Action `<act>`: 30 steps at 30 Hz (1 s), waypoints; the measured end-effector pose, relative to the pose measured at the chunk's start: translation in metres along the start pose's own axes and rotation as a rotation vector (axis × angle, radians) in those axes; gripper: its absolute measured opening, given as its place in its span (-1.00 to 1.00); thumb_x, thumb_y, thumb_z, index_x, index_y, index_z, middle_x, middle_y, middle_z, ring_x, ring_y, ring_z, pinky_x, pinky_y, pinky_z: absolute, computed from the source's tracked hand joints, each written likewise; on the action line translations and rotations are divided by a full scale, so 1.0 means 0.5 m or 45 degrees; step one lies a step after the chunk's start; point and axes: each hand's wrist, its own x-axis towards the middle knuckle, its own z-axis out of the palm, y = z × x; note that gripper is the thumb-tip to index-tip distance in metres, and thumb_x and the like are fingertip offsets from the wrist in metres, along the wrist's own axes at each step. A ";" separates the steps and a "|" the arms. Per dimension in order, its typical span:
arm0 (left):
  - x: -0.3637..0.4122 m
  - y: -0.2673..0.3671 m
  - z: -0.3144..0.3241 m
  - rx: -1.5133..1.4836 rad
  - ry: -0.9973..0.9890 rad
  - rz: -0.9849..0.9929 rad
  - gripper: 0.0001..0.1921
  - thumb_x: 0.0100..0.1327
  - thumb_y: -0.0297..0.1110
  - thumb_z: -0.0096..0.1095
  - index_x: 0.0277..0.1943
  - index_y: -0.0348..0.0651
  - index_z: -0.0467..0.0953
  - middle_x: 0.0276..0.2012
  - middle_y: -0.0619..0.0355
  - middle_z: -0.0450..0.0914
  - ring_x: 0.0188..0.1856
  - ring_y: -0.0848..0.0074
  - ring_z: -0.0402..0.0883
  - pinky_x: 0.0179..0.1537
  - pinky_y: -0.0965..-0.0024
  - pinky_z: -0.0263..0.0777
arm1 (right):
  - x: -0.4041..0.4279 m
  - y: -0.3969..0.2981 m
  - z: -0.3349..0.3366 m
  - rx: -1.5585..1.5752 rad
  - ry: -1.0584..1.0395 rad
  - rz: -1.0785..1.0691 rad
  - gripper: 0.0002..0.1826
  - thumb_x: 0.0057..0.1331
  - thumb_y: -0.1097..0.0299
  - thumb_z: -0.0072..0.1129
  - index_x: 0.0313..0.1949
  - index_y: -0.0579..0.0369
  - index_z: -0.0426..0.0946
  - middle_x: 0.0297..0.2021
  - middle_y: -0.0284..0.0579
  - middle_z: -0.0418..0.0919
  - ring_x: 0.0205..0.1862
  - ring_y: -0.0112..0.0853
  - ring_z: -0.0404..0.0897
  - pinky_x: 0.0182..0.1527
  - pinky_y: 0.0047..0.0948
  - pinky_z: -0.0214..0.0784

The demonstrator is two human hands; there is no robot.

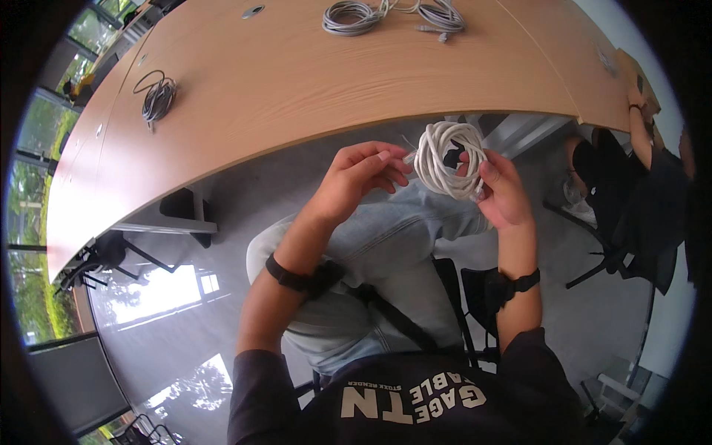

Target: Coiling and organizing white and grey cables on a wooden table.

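My right hand (503, 186) grips the right side of a coiled white network cable (436, 167), thumb in front and fingers partly through the loop. The coil hangs in the air above my lap, just off the table's near edge. At its left side, a clear plug (410, 158) sticks out by the fingertips of my left hand (367, 172). The left fingers are loosely bent and apart; whether they touch the plug is unclear. Another clear plug (479, 194) shows at the coil's lower right, beside my right fingers.
Coiled grey cables (350, 19) lie at the far side of the wooden table (334, 83), with another grey coil (439, 19) beside them. A darker cable bundle (159, 100) lies at the left. A person in dark clothes (628, 189) sits at the right, a hand by a cardboard box (637, 78).
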 end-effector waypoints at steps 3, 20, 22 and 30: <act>0.002 0.006 0.001 0.064 0.068 -0.031 -0.71 0.50 -0.28 0.02 0.05 -0.32 0.53 -0.15 0.06 0.69 -0.14 0.42 0.67 -0.11 0.41 0.49 | 0.002 -0.002 -0.001 0.021 0.002 -0.067 -0.61 0.36 0.20 0.32 0.03 0.22 0.56 -0.28 -0.18 0.70 -0.40 -0.65 0.53 -0.43 -0.71 0.20; 0.006 -0.051 0.023 0.624 -0.036 -0.168 -0.74 0.42 -0.36 0.12 -0.01 -0.39 0.54 -0.24 0.12 0.65 -0.22 0.53 0.60 -0.14 0.42 0.50 | 0.351 -0.086 0.054 -2.074 0.178 -1.127 -0.54 0.21 0.41 0.32 0.13 0.13 0.57 0.12 -0.04 0.56 0.08 -0.01 0.52 0.15 -0.09 0.40; 0.005 -0.048 0.029 0.787 -0.090 -0.172 -0.74 0.41 -0.35 0.15 -0.01 -0.40 0.54 -0.26 0.12 0.65 -0.23 0.54 0.59 -0.14 0.41 0.50 | 0.359 -0.078 0.056 -2.096 0.180 -1.107 -0.48 0.23 0.41 0.28 0.20 0.14 0.50 0.21 0.02 0.48 0.11 0.01 0.51 0.18 -0.09 0.39; -0.001 -0.025 0.038 0.888 -0.071 -0.150 -0.70 0.40 -0.28 0.20 0.01 -0.37 0.55 -0.25 0.05 0.66 -0.22 0.50 0.60 -0.17 0.38 0.49 | 0.317 -0.089 0.082 -1.987 0.407 -1.195 -0.42 0.18 0.39 0.30 0.22 0.13 0.45 0.16 0.11 0.41 0.16 0.03 0.48 0.18 -0.07 0.36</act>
